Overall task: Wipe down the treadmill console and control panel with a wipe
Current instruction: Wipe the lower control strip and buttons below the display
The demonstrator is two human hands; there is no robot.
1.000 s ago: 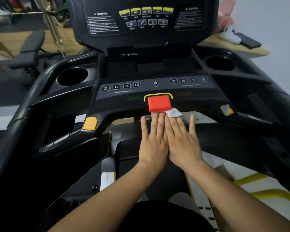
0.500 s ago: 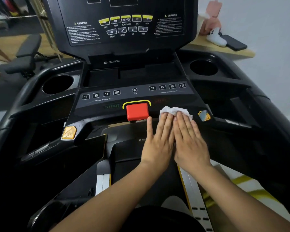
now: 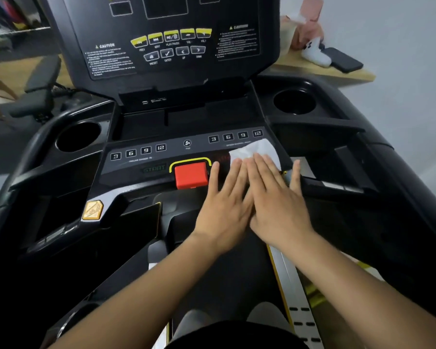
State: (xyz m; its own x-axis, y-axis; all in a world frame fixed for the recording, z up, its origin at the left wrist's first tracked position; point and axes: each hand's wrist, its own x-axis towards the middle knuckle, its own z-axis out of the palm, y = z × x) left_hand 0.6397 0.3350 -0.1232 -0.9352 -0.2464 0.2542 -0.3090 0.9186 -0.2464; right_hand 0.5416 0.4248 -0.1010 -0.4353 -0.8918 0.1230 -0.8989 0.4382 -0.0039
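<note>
The black treadmill console rises at the top, with yellow media keys and caution labels. Below it lies the control panel, which carries numbered keys and a red stop button. A white wipe lies flat on the panel's right part, just under the right-hand number keys. My left hand and my right hand lie flat side by side, thumbs touching. The fingertips of both press on the wipe's near edge. My right hand covers more of it.
Round cup holders sit at the left and right of the panel. A yellow tag marks the left handrail. Behind on the right, a wooden shelf holds a dark phone and a white controller. A black bench stands far left.
Both hands slid the wipe from under the red button to the right and further up the panel, where it now lies spread wider. The view also tilted down and moved closer.
</note>
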